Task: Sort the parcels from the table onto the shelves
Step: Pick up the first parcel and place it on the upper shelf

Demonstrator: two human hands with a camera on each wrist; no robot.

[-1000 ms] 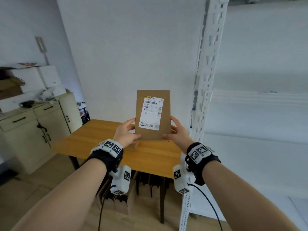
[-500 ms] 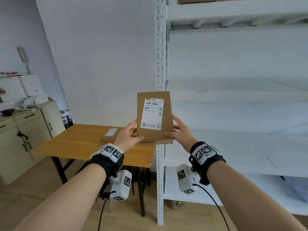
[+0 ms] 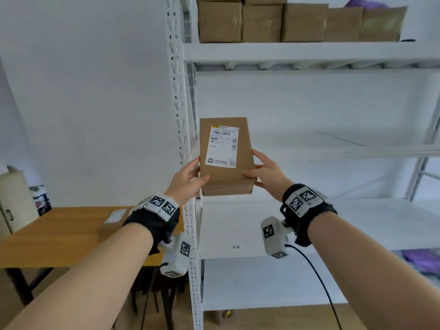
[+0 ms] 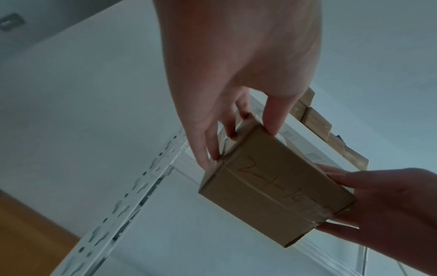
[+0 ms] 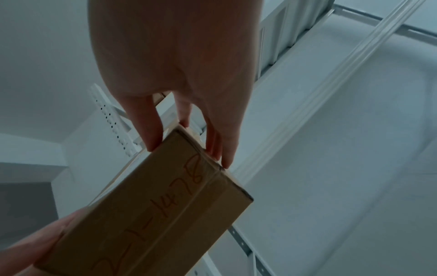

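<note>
While both hands hold it up in front of the white metal shelving unit (image 3: 309, 52), the brown cardboard parcel (image 3: 226, 172) stands upright in the air, its white shipping label (image 3: 222, 146) turned toward the head camera. The left hand (image 3: 188, 181) takes the parcel's lower left side, thumb on the front face and fingers (image 4: 210, 149) curled round the side and back. The right hand (image 3: 266, 173) takes the lower right side in the same manner, thumb on the front and fingers (image 5: 153, 130) wrapped behind. So each grip is closed on the parcel, and the parcel touches neither a shelf nor the surface. In both wrist views the parcel's underside shows a taped seam and red handwriting (image 4: 281, 188), too loose to read.

The parcel hangs just right of the shelving's perforated front upright (image 3: 177, 103), at about the level of the middle shelf (image 3: 333, 148). On the top shelf stands a row of brown cardboard boxes (image 3: 262, 22). To the left, the wooden surface (image 3: 59, 236) carries another flat brown parcel (image 3: 112, 222) with a white label, partly hidden behind the left wrist. A beige cabinet (image 3: 14, 198) stands at the far left edge.
</note>
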